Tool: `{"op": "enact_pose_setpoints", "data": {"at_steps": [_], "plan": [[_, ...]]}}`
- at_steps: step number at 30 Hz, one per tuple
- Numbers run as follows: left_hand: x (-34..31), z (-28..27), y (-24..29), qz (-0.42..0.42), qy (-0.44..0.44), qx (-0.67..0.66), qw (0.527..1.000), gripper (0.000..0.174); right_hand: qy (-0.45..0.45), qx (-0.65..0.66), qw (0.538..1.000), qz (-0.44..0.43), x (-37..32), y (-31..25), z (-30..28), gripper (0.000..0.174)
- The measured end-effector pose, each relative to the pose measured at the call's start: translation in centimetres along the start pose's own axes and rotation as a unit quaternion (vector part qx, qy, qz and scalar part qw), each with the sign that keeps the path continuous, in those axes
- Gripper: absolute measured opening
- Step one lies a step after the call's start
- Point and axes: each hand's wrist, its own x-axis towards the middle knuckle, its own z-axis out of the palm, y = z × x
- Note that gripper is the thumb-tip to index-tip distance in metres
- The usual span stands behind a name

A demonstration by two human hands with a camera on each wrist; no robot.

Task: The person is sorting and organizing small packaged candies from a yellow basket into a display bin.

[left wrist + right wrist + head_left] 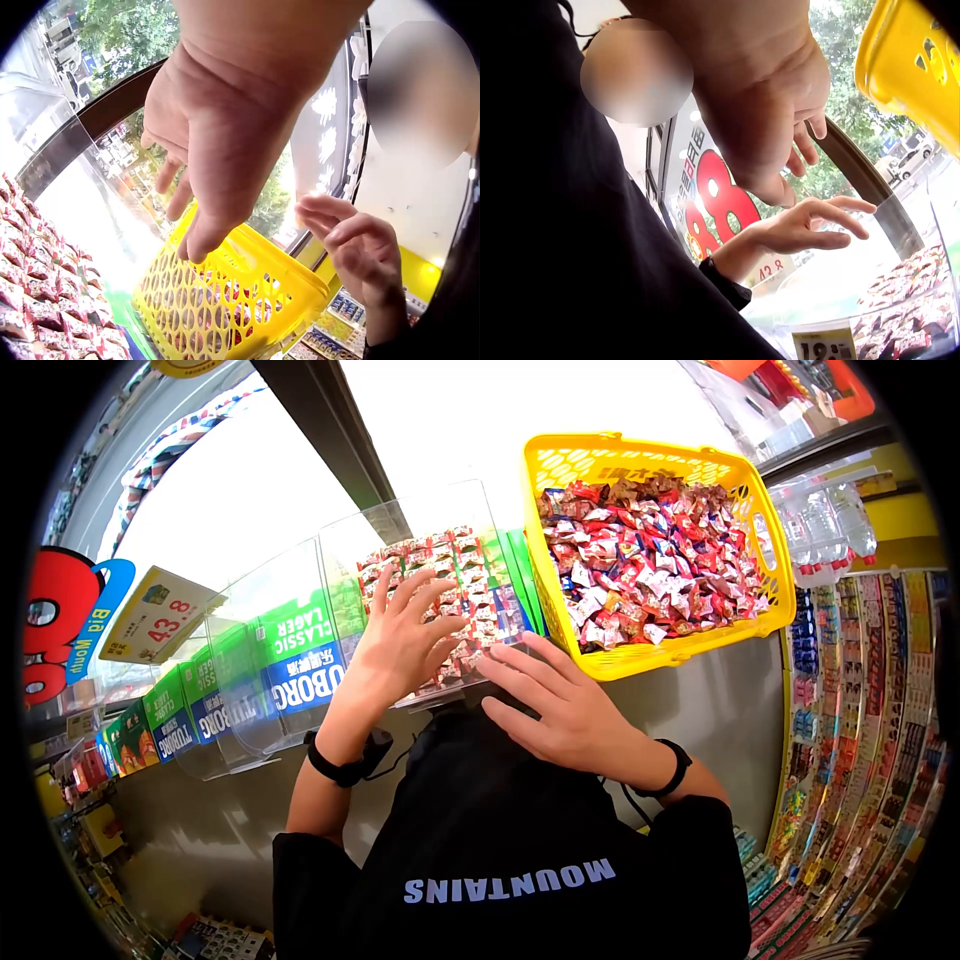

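My left hand hovers over a clear plastic bin, its fingers spread and only loosely bent. Wrapped candies lie in neat rows inside that bin, partly covered by the left hand. My right hand is held at the bin's near right corner, fingers extended toward the left hand. Neither hand grips anything. To the right stands a yellow basket, heaped with loose wrapped candies in red, white and brown. In the right wrist view, the left hand appears beyond the right one with relaxed fingers.
Green and blue beer cartons line up to the left behind clear panels. A yellow price sign stands above them. Bottles sit right of the basket, and stocked shelves run down the right side. A window lies beyond.
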Motion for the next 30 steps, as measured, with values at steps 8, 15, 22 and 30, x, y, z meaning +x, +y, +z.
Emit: {"op": "enact_pose_setpoints", "data": {"at_steps": [8,15,22,30], "plan": [[3.4,0.9,2.1,0.025,0.019,-0.017,0.999,0.035,0.010,-0.027,0.997,0.067,-0.4,7.1,-9.4,0.029],[1.5,3.7,2.1,0.006,0.038,-0.053,0.998,0.031,-0.127,0.016,0.987,0.102,3.1,16.4,-10.2,0.011],[-1.9,5.1,1.3,-0.047,0.062,-0.068,0.995,0.030,-0.343,-0.086,0.931,0.089,4.7,22.7,-1.0,0.017],[-4.2,4.0,0.9,-0.089,0.067,-0.081,0.991,0.028,-0.234,-0.050,0.964,0.112,6.3,21.1,-6.3,0.010]]}}
